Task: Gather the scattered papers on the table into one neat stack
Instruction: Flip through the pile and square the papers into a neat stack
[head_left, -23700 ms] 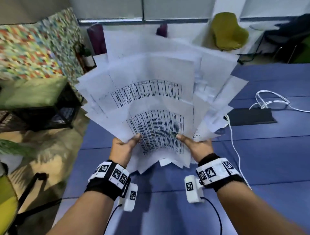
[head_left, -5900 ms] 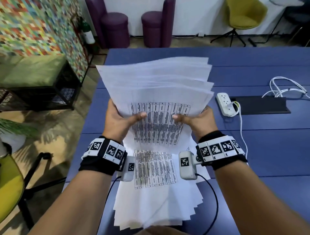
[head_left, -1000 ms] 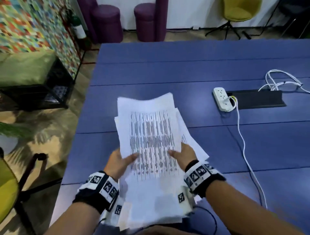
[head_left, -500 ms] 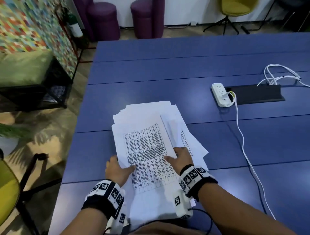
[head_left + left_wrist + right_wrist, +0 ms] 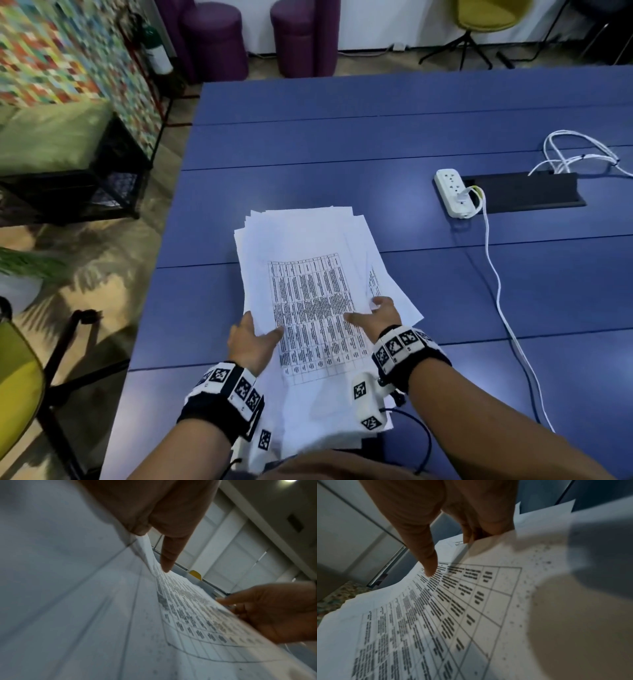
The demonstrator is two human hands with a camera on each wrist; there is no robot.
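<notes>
Squaring the loose pile of white printed papers (image 5: 308, 274) on the blue table (image 5: 445, 291).
My left hand (image 5: 251, 337) and right hand (image 5: 375, 317) pinch its sides, thumbs on top, seemingly to align edges.

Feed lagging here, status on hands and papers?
Left hand and right hand grip paper stack sides. Stack on table, edges fanned. Nothing blocking.
</notes>
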